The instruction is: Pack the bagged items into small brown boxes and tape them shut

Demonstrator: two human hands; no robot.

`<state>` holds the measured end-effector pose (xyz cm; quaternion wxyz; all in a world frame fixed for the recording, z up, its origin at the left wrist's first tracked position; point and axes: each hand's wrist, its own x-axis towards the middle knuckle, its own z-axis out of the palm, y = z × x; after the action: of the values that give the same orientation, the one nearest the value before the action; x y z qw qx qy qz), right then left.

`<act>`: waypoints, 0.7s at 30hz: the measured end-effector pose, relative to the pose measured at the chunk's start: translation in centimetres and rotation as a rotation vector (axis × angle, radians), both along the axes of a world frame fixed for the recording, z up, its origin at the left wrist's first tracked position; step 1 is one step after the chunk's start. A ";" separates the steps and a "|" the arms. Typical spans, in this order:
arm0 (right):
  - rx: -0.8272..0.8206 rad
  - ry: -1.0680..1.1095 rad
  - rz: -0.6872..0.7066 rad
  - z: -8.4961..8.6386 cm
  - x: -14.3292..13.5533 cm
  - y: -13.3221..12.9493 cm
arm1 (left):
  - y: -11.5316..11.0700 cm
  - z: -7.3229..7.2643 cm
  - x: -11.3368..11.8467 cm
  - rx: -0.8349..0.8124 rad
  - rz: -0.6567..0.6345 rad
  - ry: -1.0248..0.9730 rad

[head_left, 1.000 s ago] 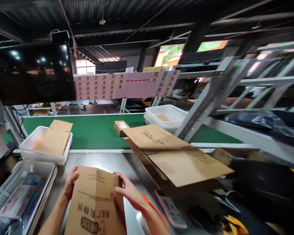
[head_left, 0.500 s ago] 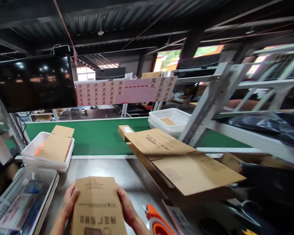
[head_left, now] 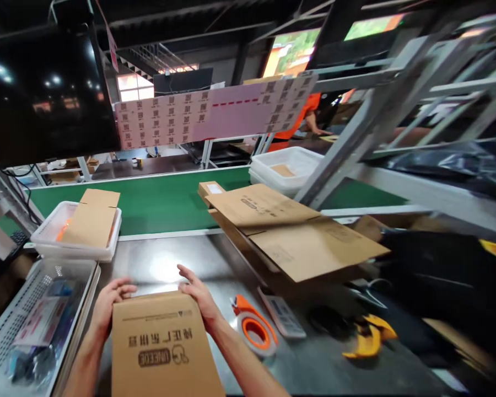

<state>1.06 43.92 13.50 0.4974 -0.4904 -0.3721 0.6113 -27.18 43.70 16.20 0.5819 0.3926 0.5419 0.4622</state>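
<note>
A brown cardboard box (head_left: 163, 350) with dark printing lies at the bottom centre, on the metal table (head_left: 140, 264). My left hand (head_left: 109, 303) rests at its far left corner, fingers apart and bent over the edge. At the far right corner is my right hand (head_left: 198, 295), its fingers spread and raised, the palm side against the box. An orange tape dispenser (head_left: 256, 328) lies to the right of my right forearm.
Flat cardboard sheets (head_left: 297, 237) stick out over the table at the right. White trays (head_left: 78, 251) and a perforated basket (head_left: 8, 320) stand left. Farther right lies a yellow tape dispenser (head_left: 367, 339). Behind runs a green conveyor belt (head_left: 161, 204).
The far flap of the box, upright before, is now folded down. My hands have moved from its sides to the far corners, and their fingers have opened. The view has tipped down.
</note>
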 end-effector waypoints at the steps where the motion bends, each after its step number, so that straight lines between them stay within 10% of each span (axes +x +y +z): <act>1: 0.026 -0.033 0.050 0.3 0.2 -0.4 | -0.6 0.5 0.0 -0.027 -0.025 0.007; 8: 0.333 -0.349 0.130 1.1 2.0 -0.1 | 0.3 1.7 0.2 0.074 -0.079 0.176; 12: 0.722 -0.603 0.116 -4.5 3.3 0.2 | 1.8 -3.2 0.6 0.485 -0.177 0.292; 17: 0.983 -0.780 0.156 -14.5 2.8 -4.3 | -2.1 -11.6 -1.5 0.444 -0.315 0.387; 21: 0.871 -0.810 0.243 -16.2 5.0 -7.2 | -5.0 -13.6 -2.8 0.453 -0.450 0.603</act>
<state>6.01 36.72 -2.74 0.3977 -0.3893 -0.8012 0.2200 -29.94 38.71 2.59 0.3829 0.7360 0.4735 0.2956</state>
